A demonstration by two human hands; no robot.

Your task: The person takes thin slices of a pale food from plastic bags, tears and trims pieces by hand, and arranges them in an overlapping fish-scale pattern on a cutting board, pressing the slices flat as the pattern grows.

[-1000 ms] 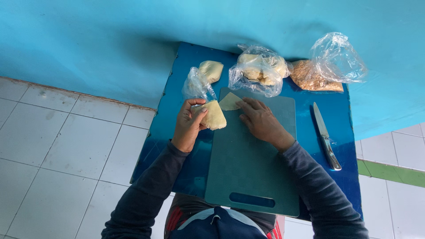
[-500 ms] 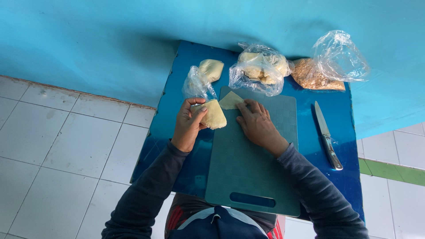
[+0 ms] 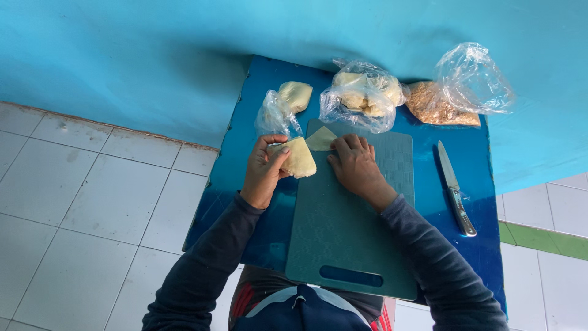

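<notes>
- Your blue surface (image 3: pixel 257 79) stands against a blue wall, over a white tiled floor (image 3: pixel 92 202).
- On it lie a green cutting board (image 3: pixel 355 245), a knife (image 3: pixel 456 187) to the right, a pale dough lump (image 3: pixel 295 95), and two plastic bags (image 3: pixel 362 95) at the back.

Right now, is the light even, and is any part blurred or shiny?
Head view: soft daylight, sharp overall; a dark shadow lies on the blue wall above the blue table; glare shows on the plastic bags and the knife; edges bend slightly.
</notes>
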